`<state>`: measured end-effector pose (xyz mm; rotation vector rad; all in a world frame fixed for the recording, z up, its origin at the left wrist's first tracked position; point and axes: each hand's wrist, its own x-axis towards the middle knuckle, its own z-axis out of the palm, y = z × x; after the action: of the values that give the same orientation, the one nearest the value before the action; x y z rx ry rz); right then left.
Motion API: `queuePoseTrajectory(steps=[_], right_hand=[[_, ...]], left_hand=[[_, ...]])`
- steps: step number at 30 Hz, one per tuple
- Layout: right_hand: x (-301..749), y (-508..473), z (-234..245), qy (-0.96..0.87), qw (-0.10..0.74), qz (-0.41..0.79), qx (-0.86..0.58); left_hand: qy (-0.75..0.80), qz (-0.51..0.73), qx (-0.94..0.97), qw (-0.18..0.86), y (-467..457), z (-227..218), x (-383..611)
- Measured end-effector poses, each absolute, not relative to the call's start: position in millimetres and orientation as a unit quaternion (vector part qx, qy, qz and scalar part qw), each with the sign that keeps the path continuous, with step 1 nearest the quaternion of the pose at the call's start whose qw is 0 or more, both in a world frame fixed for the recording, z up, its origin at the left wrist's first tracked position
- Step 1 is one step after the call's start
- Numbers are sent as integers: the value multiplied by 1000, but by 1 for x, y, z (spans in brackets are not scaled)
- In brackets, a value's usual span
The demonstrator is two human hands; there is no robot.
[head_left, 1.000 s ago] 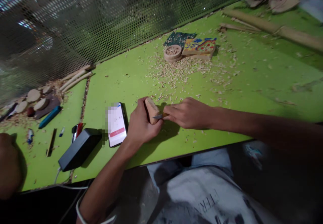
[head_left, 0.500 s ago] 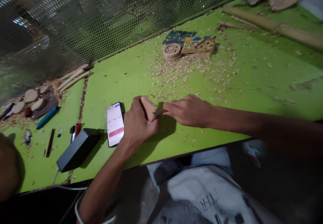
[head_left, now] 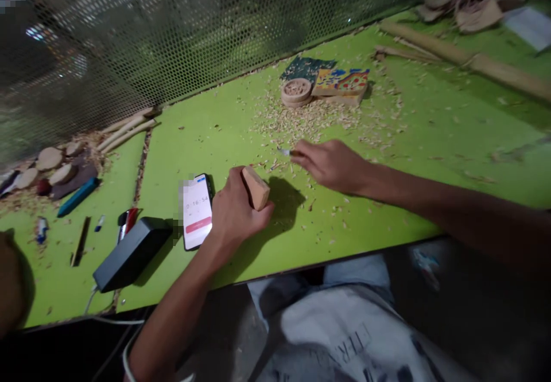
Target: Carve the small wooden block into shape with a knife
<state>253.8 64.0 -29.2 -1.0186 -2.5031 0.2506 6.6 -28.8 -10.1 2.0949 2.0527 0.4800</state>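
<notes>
My left hand (head_left: 236, 207) is closed round a pale wooden block (head_left: 256, 188), whose cut face points up and to the right. Beyond it, to the right, my right hand (head_left: 331, 164) grips a small carving knife (head_left: 291, 153) by its handle. The blade points left and is clear of the block; most of the handle is hidden in my fingers. A phone (head_left: 197, 211) with a running timer lies just left of my left hand. Wood shavings (head_left: 297, 121) are scattered over the green table (head_left: 206, 141) past both hands.
At the back stand a round carved wooden piece (head_left: 296, 92) and a painted block (head_left: 341, 82). A black box (head_left: 131, 254) with a cable lies at left, near a blue tool (head_left: 78, 197) and wooden discs (head_left: 50, 158). A bamboo pole (head_left: 495, 67) lies at far right.
My right hand has lifted the knife off the block and moved it up and away, toward the shavings. My left hand still holds the block in nearly the same place.
</notes>
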Motion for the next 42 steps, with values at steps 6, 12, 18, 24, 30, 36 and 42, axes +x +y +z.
queuePoseTrajectory(steps=[6,12,18,24,30,36,42], right_hand=[[229,20,-35,-956,159,64,-238],[230,21,-34,-956,136,45,-255],[228,17,-31,-957,130,15,-258],[229,17,-29,-955,115,3,-273],[232,20,-26,-949,117,15,-292],[231,23,-24,-941,122,23,-316],[226,27,-25,-936,125,55,-323]], left_hand=[[687,179,700,71,-28,-16,8],[683,200,699,69,-28,-15,12],[680,203,702,61,-30,-15,9],[689,174,702,44,-31,-13,10],[693,179,698,38,-29,-8,10],[694,192,693,30,-23,-6,8],[698,194,688,37,-23,-2,6]])
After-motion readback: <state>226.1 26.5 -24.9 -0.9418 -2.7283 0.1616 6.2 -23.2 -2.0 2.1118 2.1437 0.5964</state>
